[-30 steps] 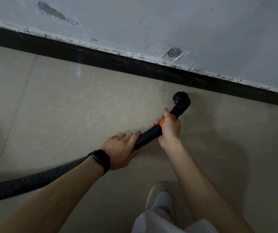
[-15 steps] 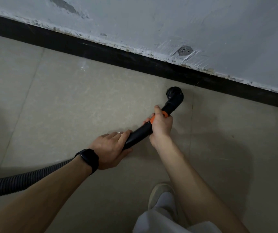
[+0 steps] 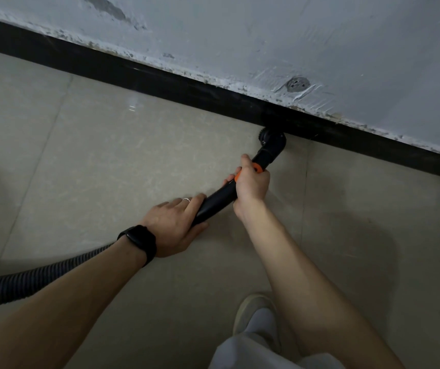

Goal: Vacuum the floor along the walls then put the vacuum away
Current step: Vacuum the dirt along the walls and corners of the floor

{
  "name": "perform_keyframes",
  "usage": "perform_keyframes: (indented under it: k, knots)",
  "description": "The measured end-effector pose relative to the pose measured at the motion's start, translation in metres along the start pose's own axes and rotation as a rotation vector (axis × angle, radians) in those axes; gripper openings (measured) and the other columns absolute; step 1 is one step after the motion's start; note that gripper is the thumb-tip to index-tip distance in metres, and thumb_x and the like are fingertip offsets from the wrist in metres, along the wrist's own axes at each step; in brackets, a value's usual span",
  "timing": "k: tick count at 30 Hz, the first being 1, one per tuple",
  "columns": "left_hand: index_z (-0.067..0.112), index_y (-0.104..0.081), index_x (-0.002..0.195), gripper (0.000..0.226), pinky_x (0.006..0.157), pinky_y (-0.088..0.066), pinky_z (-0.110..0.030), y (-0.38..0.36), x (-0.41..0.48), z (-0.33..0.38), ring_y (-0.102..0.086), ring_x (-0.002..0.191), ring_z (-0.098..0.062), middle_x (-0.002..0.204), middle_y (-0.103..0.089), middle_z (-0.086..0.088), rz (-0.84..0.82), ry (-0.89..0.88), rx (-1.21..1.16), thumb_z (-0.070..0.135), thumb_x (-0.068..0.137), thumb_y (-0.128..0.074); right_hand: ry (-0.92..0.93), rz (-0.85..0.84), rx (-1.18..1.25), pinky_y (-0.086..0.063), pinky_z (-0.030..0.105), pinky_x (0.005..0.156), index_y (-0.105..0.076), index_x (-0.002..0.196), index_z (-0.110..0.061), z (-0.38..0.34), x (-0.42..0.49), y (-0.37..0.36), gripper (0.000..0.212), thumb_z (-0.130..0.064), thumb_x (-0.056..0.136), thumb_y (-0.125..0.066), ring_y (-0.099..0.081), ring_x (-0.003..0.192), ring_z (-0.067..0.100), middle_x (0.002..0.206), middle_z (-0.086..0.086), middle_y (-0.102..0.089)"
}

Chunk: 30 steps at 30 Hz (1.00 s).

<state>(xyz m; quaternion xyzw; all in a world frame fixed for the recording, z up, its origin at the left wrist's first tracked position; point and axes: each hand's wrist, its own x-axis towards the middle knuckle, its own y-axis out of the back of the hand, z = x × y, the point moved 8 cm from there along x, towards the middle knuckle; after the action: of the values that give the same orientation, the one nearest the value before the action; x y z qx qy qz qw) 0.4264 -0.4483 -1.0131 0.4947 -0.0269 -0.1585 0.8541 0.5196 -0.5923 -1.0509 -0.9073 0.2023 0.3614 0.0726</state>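
The ribbed black vacuum hose (image 3: pixel 27 284) runs off the left edge. Its round black brush nozzle (image 3: pixel 271 141) blurs into the black skirting board (image 3: pixel 133 75).

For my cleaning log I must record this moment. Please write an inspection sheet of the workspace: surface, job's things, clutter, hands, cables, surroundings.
Surface: beige tiled floor, glossy, grout lines visible.
Job's things: black brush head on the floor against the baseboard; black wand with orange collar; ribbed hose runs off to the left.
Clutter: nothing seen.
Hands: left hand holds the wand's rear end, with a ring and a watch; right hand grips the wand at the orange collar.
Cables: nothing seen.
Surroundings: grey wall with scuffed paint and a round patched spot; one shoe below.
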Motion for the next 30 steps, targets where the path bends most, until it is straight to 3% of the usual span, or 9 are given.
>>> perform_keyframes:
  k: [7,15,20,25,30]
  knots:
    - [0.017,-0.048,0.115,0.035,0.060,-0.037,-0.030,0.023,-0.018,-0.038,-0.061,0.081,-0.029,0.094,-0.062,-0.004,0.027,0.154,0.050,0.037,0.088,-0.059,-0.026,-0.080,0.029,-0.051,0.029,0.047,-0.052,0.116,-0.008,0.019,-0.012,-0.048,0.029,-0.020,0.096,-0.069,-0.050,0.038,0.013,0.056,0.000,-0.051]
    - [0.023,-0.040,0.111,0.041,0.061,-0.040,-0.033,0.037,-0.049,-0.087,-0.058,0.085,-0.030,0.094,-0.056,-0.001,-0.014,0.315,0.066,0.030,0.079,-0.066,-0.065,-0.165,-0.021,-0.055,0.028,0.051,-0.040,0.120,-0.020,0.047,-0.036,-0.094,0.037,-0.037,0.100,-0.065,-0.060,0.041,0.008,0.079,0.006,-0.061]
    - [0.025,-0.038,0.111,0.038,0.064,-0.038,-0.032,0.019,-0.033,-0.053,-0.058,0.089,-0.026,0.100,-0.057,0.001,-0.123,0.196,0.081,0.035,0.082,-0.061,-0.047,-0.025,0.029,-0.055,0.027,0.052,-0.042,0.124,-0.016,0.043,-0.032,-0.035,0.037,-0.036,0.101,-0.064,-0.061,0.042,0.009,0.065,0.000,-0.064]
    - [0.022,-0.043,0.121,0.042,0.074,-0.046,-0.037,-0.011,-0.014,0.008,-0.059,0.098,-0.027,0.109,-0.057,0.001,-0.236,-0.008,0.139,0.038,0.084,-0.055,-0.016,0.186,0.123,-0.051,0.029,0.046,-0.050,0.122,-0.007,0.036,-0.029,0.055,0.031,-0.027,0.103,-0.064,-0.051,0.039,0.015,0.056,0.001,-0.052]
    - [0.018,-0.044,0.125,0.046,0.077,-0.049,-0.038,-0.039,-0.004,0.050,-0.060,0.098,-0.029,0.111,-0.059,-0.001,-0.294,-0.102,0.145,0.035,0.083,-0.052,-0.015,0.206,0.186,-0.050,0.031,0.046,-0.050,0.101,-0.009,0.029,-0.024,0.106,0.019,-0.021,0.102,-0.065,-0.050,0.042,0.016,0.056,-0.001,-0.052]
